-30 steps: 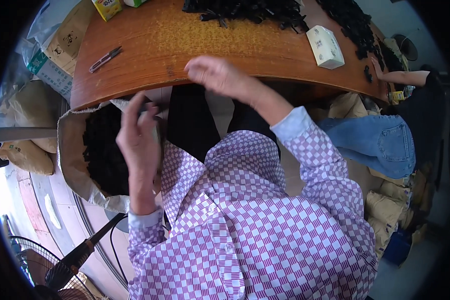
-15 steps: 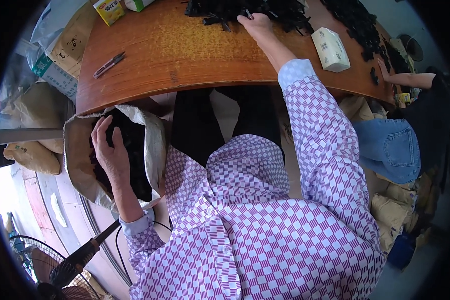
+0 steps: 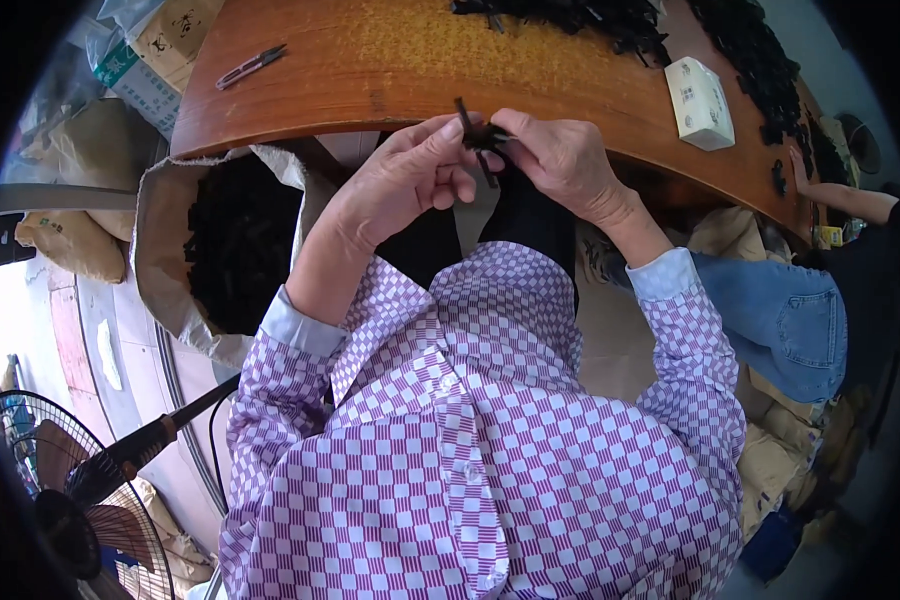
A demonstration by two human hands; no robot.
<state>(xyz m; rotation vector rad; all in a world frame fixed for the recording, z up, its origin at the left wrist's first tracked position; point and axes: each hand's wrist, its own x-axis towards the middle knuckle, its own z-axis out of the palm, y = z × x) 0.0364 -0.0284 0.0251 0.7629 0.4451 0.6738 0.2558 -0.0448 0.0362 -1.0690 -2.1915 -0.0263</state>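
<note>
Just past the table's near edge, my two hands meet over my lap around a small black strip-like piece [image 3: 483, 142] with thin ends sticking out. My left hand [image 3: 400, 178] pinches its left side between thumb and fingers. From the other side my right hand [image 3: 568, 165] closes on it; something shiny and thin shows at the fingertips, too small to name. A heap of similar black pieces [image 3: 595, 20] lies on the table's far side. To my left stands a whitish woven sack [image 3: 157, 250], its mouth wide, with many black pieces [image 3: 240, 235] inside.
On the wooden table [image 3: 370, 70] lie thread snips [image 3: 251, 67] and a white tissue pack [image 3: 698, 103]. More black pieces [image 3: 745, 60] spread at the right, where another person's hand [image 3: 800, 170] rests. A fan [image 3: 80, 500] stands lower left; paper sacks [image 3: 85, 150] are at the left.
My right hand has come back from the far heap toward me with a black piece. My left hand has left the sack and joined it. The view has shifted slightly.
</note>
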